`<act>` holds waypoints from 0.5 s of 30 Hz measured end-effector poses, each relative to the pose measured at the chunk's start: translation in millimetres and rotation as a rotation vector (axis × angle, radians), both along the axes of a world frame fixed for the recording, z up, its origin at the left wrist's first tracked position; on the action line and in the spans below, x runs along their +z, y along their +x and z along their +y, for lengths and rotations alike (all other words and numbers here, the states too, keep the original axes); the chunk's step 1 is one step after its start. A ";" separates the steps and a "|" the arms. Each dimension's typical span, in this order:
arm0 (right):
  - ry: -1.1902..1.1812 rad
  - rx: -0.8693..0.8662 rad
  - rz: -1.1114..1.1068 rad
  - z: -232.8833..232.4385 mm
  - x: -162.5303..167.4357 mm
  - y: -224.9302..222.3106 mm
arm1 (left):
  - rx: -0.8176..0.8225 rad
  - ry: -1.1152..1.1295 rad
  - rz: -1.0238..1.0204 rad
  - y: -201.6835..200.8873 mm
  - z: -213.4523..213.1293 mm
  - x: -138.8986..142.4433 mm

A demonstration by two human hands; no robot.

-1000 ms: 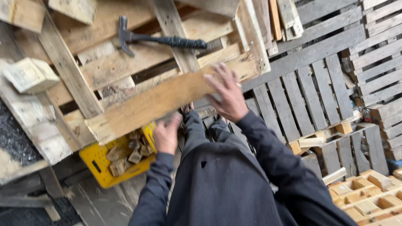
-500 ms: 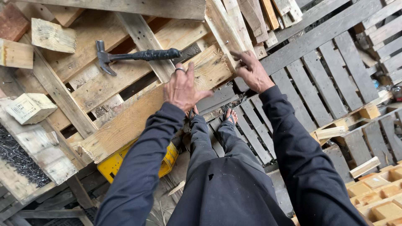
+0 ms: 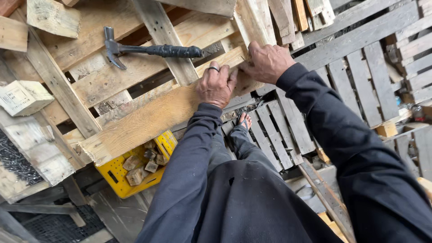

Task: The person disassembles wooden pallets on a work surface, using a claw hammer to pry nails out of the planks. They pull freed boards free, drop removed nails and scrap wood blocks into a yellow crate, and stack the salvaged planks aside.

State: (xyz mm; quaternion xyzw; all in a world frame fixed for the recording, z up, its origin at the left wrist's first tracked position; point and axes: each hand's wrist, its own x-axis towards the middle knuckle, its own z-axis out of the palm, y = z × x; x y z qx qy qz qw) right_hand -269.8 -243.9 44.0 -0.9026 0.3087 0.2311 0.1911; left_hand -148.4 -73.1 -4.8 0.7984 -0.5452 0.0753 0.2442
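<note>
My left hand (image 3: 218, 84) lies flat, palm down, on a long pale wooden plank (image 3: 148, 118) that crosses the near edge of a wooden pallet (image 3: 85, 58). My right hand (image 3: 267, 60) presses down on the plank's right end, fingers curled over the edge. A hammer (image 3: 148, 49) with a black grip lies loose on the pallet slats, above and left of both hands. Neither hand touches it.
A yellow plastic crate (image 3: 118, 173) with small wood blocks sits under the plank. Wood blocks (image 3: 24, 96) lie at left, beside a box of nails (image 3: 15, 162). Grey pallets (image 3: 360, 76) cover the ground at right. My sandalled foot (image 3: 244, 120) shows below.
My left hand came up from beside the crate onto the plank and slid right toward my right hand. My right hand settled on the plank's right end. The view shifted.
</note>
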 end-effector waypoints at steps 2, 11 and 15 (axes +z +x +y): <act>0.003 0.097 0.163 -9.3 -2.6 9.2 | 0.010 -0.001 0.014 -0.5 -2.2 0.9; 0.199 0.217 -0.116 -33.5 -36.2 6.8 | 0.016 0.015 0.054 6.4 -7.2 10.6; 0.039 0.265 -0.105 -22.7 -14.5 4.0 | 0.007 0.025 0.084 7.9 -8.6 10.4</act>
